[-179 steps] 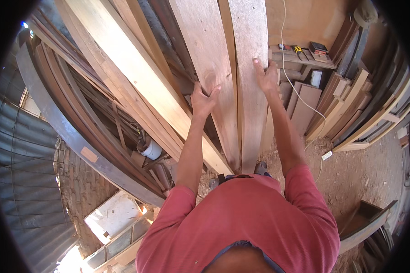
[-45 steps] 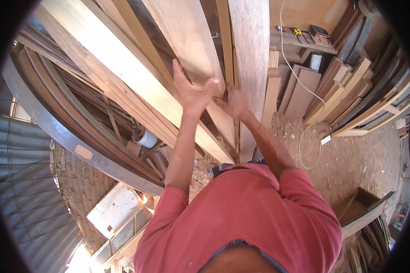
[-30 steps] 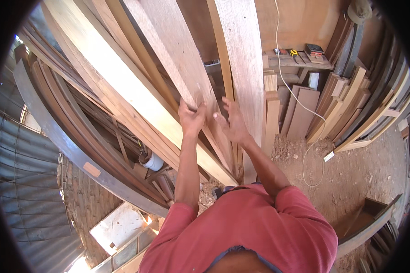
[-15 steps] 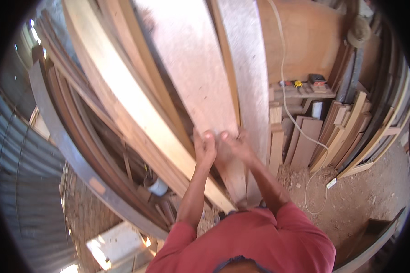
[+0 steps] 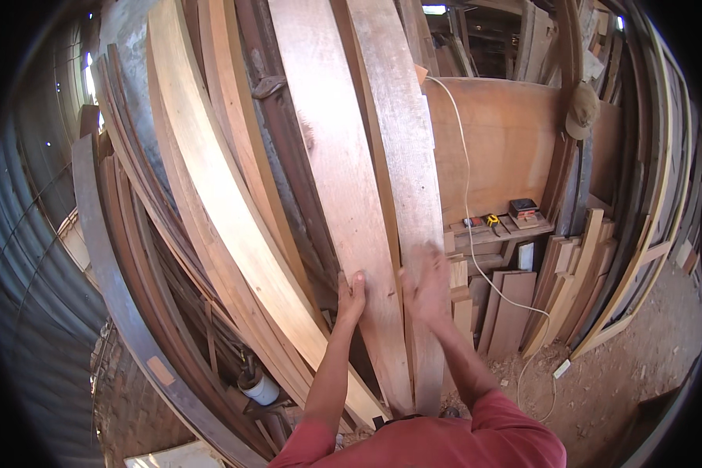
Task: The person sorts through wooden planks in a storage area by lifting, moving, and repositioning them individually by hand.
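Note:
A long, pale reddish wooden plank [image 5: 343, 187] stands upright in front of me, its lower end close to my body. My left hand [image 5: 352, 296] grips its left edge, thumb on the face and fingers curled out of sight behind. Beside it on the right leans a greyish, rough-faced board [image 5: 413, 179]. My right hand [image 5: 429, 285] is over that board with thumb and fingers apart, slightly blurred and holding nothing; whether it touches the board I cannot tell.
Light yellow planks [image 5: 218, 179] lean at the left. At the right, a small shelf [image 5: 515, 234] carries a yellow-black tape measure [image 5: 492, 221]. Below it stand board offcuts [image 5: 515, 304]. A white cord [image 5: 491, 288] trails to the floor. A white bucket [image 5: 259, 388] sits low left.
My right hand has let go of the plank's right edge and moved right, over the greyish board. My left hand keeps its grip. The view has tilted up, showing more of the far wall.

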`<action>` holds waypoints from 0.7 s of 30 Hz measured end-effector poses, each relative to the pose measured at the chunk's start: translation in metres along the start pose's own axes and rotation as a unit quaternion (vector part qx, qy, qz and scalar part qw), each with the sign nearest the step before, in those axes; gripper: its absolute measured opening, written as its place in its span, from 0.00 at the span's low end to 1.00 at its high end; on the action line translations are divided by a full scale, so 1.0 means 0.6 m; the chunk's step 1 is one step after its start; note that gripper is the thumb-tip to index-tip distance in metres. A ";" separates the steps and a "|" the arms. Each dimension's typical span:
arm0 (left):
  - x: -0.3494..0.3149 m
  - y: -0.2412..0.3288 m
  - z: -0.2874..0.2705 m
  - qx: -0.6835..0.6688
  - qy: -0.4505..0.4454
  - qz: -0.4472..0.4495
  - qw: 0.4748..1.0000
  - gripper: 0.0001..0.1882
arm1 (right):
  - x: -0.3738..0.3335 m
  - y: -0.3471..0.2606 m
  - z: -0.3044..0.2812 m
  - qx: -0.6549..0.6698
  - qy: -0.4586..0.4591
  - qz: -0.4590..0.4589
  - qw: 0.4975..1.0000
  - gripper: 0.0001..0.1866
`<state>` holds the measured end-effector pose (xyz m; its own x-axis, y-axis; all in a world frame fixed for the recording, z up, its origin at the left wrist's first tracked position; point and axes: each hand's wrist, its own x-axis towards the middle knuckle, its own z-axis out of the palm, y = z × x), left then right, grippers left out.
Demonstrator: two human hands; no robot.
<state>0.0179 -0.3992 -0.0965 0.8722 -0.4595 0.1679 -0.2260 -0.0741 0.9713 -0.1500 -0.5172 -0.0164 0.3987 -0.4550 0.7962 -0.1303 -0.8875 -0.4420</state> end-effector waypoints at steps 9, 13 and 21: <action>0.085 -0.077 0.055 -0.061 -0.028 0.002 0.998 0.49 | -0.015 0.177 0.108 0.044 0.049 0.182 0.981 0.32; 0.101 -0.128 0.062 -0.226 -0.052 -0.035 0.972 0.47 | -0.015 0.165 0.098 0.035 -0.003 0.212 0.977 0.29; 0.058 -0.182 0.086 -0.286 -0.059 -0.052 0.955 0.45 | -0.012 0.168 0.099 0.038 0.030 0.193 0.980 0.27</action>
<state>0.0505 -0.4529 -0.2051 0.8139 -0.5756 0.0791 0.1619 0.3554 0.9206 -0.1122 -0.5989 -0.0912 0.2794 -0.7614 0.5850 -0.1925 -0.6413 -0.7427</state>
